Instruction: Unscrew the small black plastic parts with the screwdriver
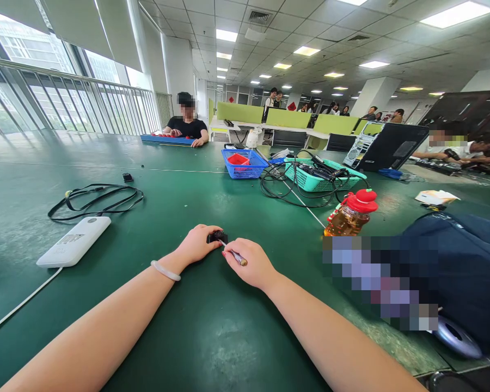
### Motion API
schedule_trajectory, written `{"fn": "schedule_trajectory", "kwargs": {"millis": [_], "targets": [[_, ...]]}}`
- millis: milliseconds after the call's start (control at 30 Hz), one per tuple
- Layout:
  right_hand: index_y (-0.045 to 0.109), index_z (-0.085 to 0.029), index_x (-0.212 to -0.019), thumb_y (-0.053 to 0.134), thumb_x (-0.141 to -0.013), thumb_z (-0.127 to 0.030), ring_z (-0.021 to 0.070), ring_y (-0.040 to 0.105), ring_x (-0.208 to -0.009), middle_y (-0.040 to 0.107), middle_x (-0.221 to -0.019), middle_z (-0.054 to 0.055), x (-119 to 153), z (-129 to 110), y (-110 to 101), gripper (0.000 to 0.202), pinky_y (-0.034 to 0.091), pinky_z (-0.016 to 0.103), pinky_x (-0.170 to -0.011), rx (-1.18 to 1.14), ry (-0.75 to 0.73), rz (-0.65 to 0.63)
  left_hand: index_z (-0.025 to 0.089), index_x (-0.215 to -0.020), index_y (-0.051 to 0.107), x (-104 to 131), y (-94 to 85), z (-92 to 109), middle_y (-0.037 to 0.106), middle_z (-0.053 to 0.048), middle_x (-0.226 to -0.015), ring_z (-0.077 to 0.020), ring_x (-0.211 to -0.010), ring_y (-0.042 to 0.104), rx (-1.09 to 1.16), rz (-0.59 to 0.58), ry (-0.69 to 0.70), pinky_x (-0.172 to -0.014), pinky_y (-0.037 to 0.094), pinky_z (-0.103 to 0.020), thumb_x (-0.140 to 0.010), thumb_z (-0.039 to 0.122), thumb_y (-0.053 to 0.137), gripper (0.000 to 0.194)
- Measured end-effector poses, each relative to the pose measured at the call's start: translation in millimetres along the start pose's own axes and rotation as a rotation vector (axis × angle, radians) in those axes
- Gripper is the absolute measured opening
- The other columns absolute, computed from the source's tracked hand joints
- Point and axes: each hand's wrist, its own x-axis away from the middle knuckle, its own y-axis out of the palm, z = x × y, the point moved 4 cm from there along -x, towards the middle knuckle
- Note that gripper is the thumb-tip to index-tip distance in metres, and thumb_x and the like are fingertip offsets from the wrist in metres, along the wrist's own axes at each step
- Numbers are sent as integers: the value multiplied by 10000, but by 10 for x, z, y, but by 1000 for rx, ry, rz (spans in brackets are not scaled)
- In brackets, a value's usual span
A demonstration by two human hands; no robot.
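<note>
Near the middle of the green table (228, 337), my left hand (198, 243) is closed on a small black block-like part (217, 237), whose exact kind I cannot make out. My right hand (249, 261) grips a screwdriver (240, 258) with a brownish handle end. Its thin metal shaft slants up and left to the near side of the black part, and the tip seems to touch it. My fingers cover much of both things. A pale bangle (165, 271) circles my left wrist.
To the left lie a white power bank (75, 241) and a looped black cable (96, 201). Ahead stand a blue basket (245, 171) and a teal basket (324, 184) with cables. A red-lidded bottle (353, 212) and a dark bag (457, 272) are right. A person (187, 128) sits opposite.
</note>
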Motion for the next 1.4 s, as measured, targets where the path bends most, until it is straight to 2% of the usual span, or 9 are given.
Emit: {"fn": "schedule_trajectory", "kwargs": {"millis": [1400], "targets": [[617, -221, -787, 516, -909, -233, 145, 560, -684, 625, -739, 10, 9, 17, 12, 158, 427, 258, -663, -4, -14, 32, 256, -1223, 632, -1, 5, -11, 670, -77, -1183, -271, -1163, 559, 6, -3, -13, -1022, 446, -410, -793, 362, 613, 444]]}}
